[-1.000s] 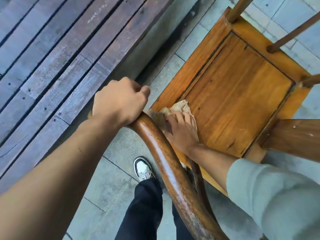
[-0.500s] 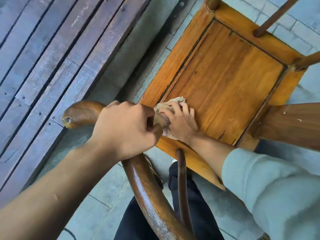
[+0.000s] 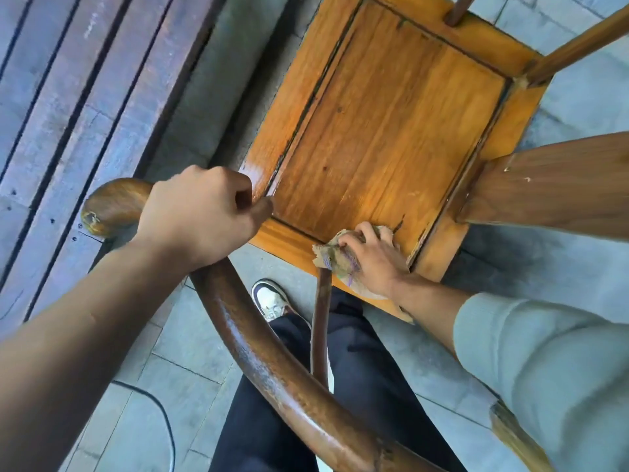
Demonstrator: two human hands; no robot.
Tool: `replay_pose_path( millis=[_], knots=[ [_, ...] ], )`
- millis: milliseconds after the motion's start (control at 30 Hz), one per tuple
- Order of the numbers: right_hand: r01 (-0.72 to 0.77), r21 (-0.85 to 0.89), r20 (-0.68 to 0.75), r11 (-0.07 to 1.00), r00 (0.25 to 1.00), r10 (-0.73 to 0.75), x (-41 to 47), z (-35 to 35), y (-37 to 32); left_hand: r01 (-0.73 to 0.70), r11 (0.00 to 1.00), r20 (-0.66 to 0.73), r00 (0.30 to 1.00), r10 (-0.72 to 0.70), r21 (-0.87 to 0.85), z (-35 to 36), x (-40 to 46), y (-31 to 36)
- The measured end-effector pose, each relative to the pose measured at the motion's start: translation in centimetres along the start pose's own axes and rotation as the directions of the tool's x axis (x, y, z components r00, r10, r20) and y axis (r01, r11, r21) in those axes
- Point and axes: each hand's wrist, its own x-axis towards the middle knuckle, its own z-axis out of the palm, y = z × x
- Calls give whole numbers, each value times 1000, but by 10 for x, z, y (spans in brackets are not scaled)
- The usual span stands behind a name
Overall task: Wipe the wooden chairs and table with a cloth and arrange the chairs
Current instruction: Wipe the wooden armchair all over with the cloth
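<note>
**Chair seat wiped, near edge**

The curved armrest [image 3: 238,321] of the wooden chair [image 3: 384,131] is gripped by the left hand [image 3: 200,216], fingers wrapped closed. A crumpled cloth [image 3: 335,257] is pressed onto the seat's near edge under the right hand [image 3: 374,260], fingers curled over it.

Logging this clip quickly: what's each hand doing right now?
Left hand: closed around the curved top rail of the chair.
Right hand: closed on the cloth, pressing it onto the seat.
</note>
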Motion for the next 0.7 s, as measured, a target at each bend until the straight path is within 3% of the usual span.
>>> replay_pose_path(
  millis=[100, 233, 300, 400, 533, 600, 700],
  knots=[
    [40, 139, -37, 990, 999, -35, 18, -14, 8, -6, 1000, -11, 1000, 6, 9, 1, 0, 3],
    [-86, 241, -214, 967, 967, 139, 90, -46, -20, 15, 1000, -7, 1000, -15, 18, 2, 0, 3],
    [32, 216, -158, 976, 987, 3, 115, -52, -63, 32, 999, -16, 999, -32, 30, 2, 1, 2],
    [284, 60, -104, 957, 955, -277, 105, -24, -122, 60, 996, -19, 998, -59, 66, 2, 2, -4],
    [426, -104, 90, 898, 904, -418, 72, 11, -101, 10, 995, 42, 999, -14, 102, 6, 6, 4],
    [379, -68, 130, 923, 921, -368, 72, 0, -79, -12, 990, 75, 997, 1, 139, 8, 11, 7],
    [112, 77, -15, 991, 994, -111, 73, -16, -59, -17, 974, 129, 992, -13, 228, 7, 7, 2]
  ],
)
